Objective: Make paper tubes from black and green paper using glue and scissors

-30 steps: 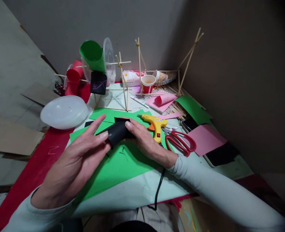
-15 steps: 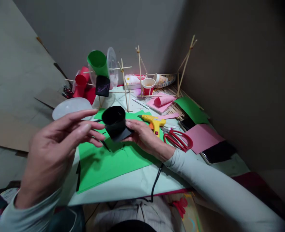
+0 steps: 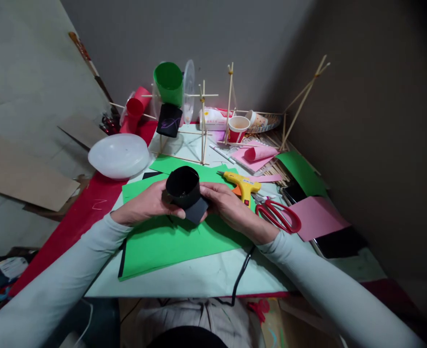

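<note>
Landmark: the yellow glue gun (image 3: 247,185), lying on the desk (image 3: 162,285) with its nozzle pointing left. Black paper tube (image 3: 189,196) is left of the glue gun, held up above the green sheets (image 3: 184,253), mouth up and tipped toward the camera, with a flat flap (image 3: 196,211) sticking out at the base on the near right. Both hands on it. Left hand (image 3: 151,200), farther left of the glue gun: grip wrapped round the tube's left side, thumb along the near face. Right hand (image 3: 231,207), just on the near side of the glue gun: grip pinching the tube's right side, thumb on top near the flap; fingertips underneath mostly hidden. Red-handled scissors (image 3: 279,216) sit just right of the glue gun, toward the near edge. Pink sheet (image 3: 313,217) lies farther right of it, partly over a dark flat device (image 3: 338,244). Rolled pink paper (image 3: 260,153) is behind the glue gun; the red-and-white cup (image 3: 238,130) is farther behind, by the stick frame. Back left of the glue gun: a green tube (image 3: 168,87) between clear discs, with a purple-marked black piece (image 3: 169,122) below it. Well left of the glue gun: a white domed container (image 3: 119,155).
</note>
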The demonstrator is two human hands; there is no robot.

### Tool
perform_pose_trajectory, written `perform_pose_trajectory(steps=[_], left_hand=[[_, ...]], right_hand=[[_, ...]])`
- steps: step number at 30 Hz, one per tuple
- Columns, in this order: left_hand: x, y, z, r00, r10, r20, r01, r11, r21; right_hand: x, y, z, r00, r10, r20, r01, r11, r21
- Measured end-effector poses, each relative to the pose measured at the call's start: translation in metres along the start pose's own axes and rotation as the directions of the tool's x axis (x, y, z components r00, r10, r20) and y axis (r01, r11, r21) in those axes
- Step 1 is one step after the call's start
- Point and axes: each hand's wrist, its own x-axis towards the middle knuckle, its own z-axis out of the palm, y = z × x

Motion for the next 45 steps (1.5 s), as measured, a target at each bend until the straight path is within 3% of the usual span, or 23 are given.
perform_pose_trajectory(steps=[7, 11, 15, 18, 20, 22, 24, 29, 32, 38, 45], left_hand=[[0.001, -0.011, -0.001, 0.999, 0.008, 0.048, -0.006, 0.999, -0.031], [-0.001, -0.013, 0.000, 0.998, -0.026, 0.052, 0.038, 0.968, -0.249], [-0.004, -0.011, 0.001, 0.998, -0.057, 0.006, 0.055, 0.917, -0.395], [-0.003, -0.012, 0.002, 0.995, -0.087, -0.041, 0.074, 0.964, -0.254], [0.000, -0.018, 0.004, 0.996, -0.045, -0.079, 0.044, 0.999, -0.014], [0.005, -0.028, 0.007, 0.995, 0.041, -0.094, -0.018, 0.972, 0.235], [0.008, -0.037, 0.010, 0.992, 0.102, -0.077, -0.065, 0.922, 0.382], [0.008, -0.045, 0.015, 0.991, 0.115, -0.060, -0.079, 0.901, 0.426], [0.006, -0.041, 0.016, 0.988, 0.150, -0.046, -0.122, 0.918, 0.377], [0.005, -0.042, 0.027, 0.977, 0.210, -0.028, -0.178, 0.887, 0.426], [0.008, -0.039, 0.038, 0.977, 0.202, -0.062, -0.150, 0.869, 0.471]], right_hand=[[-0.002, -0.003, -0.001, 1.000, -0.013, 0.016, 0.015, 0.991, -0.131], [-0.007, -0.014, -0.001, 0.999, -0.045, -0.002, 0.044, 0.980, -0.194], [-0.011, -0.029, -0.009, 0.974, -0.201, -0.103, 0.127, 0.863, -0.488], [-0.014, -0.037, -0.018, 0.927, -0.351, -0.132, 0.187, 0.738, -0.649], [-0.017, -0.041, -0.021, 0.889, -0.440, -0.126, 0.255, 0.705, -0.662], [-0.019, -0.043, -0.021, 0.848, -0.519, -0.108, 0.322, 0.666, -0.673], [-0.022, -0.042, -0.018, 0.820, -0.570, -0.058, 0.369, 0.603, -0.707], [-0.025, -0.030, 0.001, 0.831, -0.519, 0.200, 0.423, 0.356, -0.833], [-0.022, -0.022, 0.012, 0.805, -0.489, 0.337, 0.477, 0.195, -0.857], [-0.009, -0.014, 0.017, 0.807, -0.392, 0.443, 0.441, -0.100, -0.892], [-0.006, -0.011, 0.020, 0.831, -0.236, 0.503, 0.459, -0.218, -0.861]])
